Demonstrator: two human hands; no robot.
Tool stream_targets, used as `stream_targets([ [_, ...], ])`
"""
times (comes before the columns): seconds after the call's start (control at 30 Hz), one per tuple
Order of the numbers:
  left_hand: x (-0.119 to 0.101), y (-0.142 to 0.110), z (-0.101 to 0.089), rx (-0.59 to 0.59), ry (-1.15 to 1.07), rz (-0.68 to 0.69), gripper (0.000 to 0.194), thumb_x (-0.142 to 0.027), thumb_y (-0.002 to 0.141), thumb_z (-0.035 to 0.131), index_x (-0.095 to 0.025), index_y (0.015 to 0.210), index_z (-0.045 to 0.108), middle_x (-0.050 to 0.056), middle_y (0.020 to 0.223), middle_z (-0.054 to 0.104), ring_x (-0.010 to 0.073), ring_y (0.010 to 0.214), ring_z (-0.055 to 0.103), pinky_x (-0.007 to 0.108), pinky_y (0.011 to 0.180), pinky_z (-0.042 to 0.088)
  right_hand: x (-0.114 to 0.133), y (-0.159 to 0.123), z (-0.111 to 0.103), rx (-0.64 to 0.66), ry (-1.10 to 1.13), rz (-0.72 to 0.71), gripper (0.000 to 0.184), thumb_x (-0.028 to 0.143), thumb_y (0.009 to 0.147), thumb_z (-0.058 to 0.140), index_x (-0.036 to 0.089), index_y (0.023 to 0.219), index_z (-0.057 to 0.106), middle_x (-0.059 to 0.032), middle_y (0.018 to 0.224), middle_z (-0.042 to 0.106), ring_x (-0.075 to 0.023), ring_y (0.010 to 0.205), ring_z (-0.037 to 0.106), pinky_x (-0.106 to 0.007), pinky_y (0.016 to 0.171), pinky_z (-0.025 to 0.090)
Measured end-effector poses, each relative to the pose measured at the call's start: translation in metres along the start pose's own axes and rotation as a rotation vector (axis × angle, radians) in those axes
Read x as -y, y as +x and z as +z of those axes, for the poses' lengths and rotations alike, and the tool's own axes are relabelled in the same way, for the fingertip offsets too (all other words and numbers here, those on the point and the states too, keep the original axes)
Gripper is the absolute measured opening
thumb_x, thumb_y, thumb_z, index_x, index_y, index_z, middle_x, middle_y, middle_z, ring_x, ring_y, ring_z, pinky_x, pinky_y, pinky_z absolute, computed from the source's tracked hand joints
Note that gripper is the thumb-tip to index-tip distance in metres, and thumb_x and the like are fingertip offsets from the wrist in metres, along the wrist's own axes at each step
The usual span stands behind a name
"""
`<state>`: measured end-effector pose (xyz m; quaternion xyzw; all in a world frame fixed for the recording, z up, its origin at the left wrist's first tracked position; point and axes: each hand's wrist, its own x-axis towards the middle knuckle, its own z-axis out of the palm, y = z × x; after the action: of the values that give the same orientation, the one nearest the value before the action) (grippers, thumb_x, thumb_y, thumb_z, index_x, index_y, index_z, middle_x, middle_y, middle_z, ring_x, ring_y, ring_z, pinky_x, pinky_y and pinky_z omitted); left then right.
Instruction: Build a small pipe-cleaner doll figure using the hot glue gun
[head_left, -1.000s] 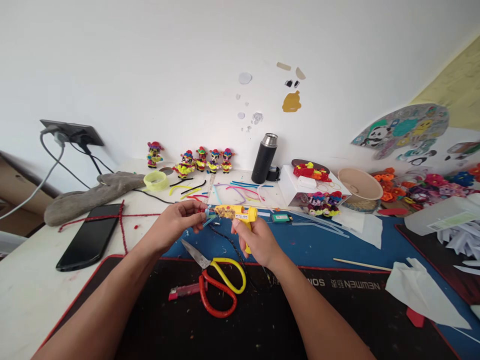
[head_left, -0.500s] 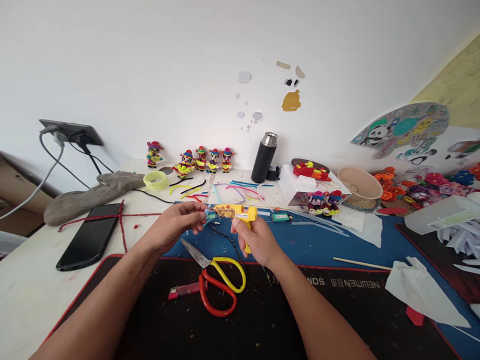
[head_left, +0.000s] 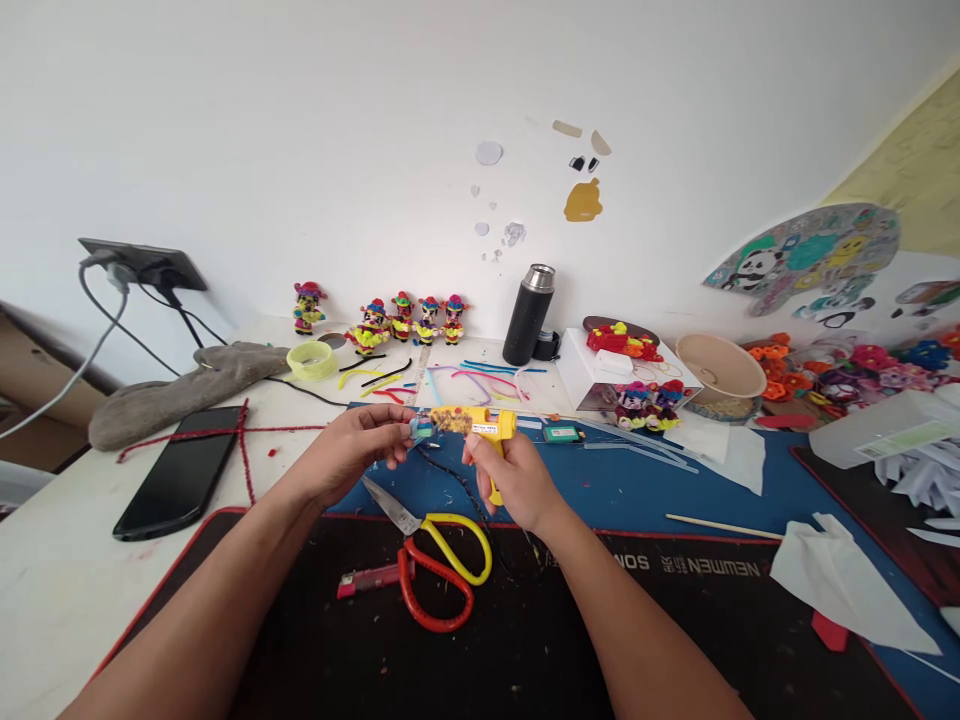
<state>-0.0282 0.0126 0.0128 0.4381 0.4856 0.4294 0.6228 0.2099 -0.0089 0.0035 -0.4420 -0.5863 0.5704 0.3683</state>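
Observation:
My right hand (head_left: 516, 480) is wrapped round the handle of a yellow hot glue gun (head_left: 491, 424), whose nozzle end points left. Between the thumb and fingers of my left hand (head_left: 360, 437) is a small blue piece (head_left: 421, 430), right at the gun's tip; its exact kind is too small to make out. Below the hands lie scissors (head_left: 439, 560) with one yellow and one red handle. A pink lighter (head_left: 367, 580) lies partly under the red handle. The gun's dark cord (head_left: 457, 475) trails beneath the hands.
Several pipe-cleaner figures (head_left: 375, 325) stand by the wall, with loose pipe cleaners (head_left: 480, 378) before them. A black flask (head_left: 529, 315) stands beside a white box (head_left: 581, 375). Glue sticks (head_left: 645, 440) lie right of the gun. At left are a phone (head_left: 180, 475) and red pipe cleaners (head_left: 245, 460).
The glue gun and my right hand have shifted very slightly. The blue piece at the tip sits at a slightly different angle; my left hand stays almost still.

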Motion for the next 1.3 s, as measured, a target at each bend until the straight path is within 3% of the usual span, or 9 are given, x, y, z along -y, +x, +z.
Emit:
stream_targets([
  [1.03,0.0022,0.0024,-0.0026,0.007,-0.042,-0.016,0.038,-0.033,0.060,0.097,-0.015,0.089,0.081,0.003,0.070,0.074,0.0131,0.058,0.063,0.022,0.053,0.049,0.0039,0.0011,-0.0039,-0.034,0.028,-0.015,0.042,0.059,0.096,0.057,0.019,0.082,0.062,0.0059,0.042,0.052,-0.0120,0.034,0.051,-0.024,0.045,0.040],
  [1.3,-0.0024,0.0006,0.0013,-0.031,-0.088,-0.035,0.038,-0.032,0.056,0.098,-0.015,0.083,0.079,0.002,0.068,0.074,0.0127,0.056,0.063,0.021,0.051,0.049,0.0021,-0.0007,-0.0027,0.022,0.057,-0.003,0.042,0.059,0.096,0.058,0.020,0.082,0.062,0.0062,0.044,0.053,-0.0117,0.033,0.050,-0.024,0.043,0.040],
])
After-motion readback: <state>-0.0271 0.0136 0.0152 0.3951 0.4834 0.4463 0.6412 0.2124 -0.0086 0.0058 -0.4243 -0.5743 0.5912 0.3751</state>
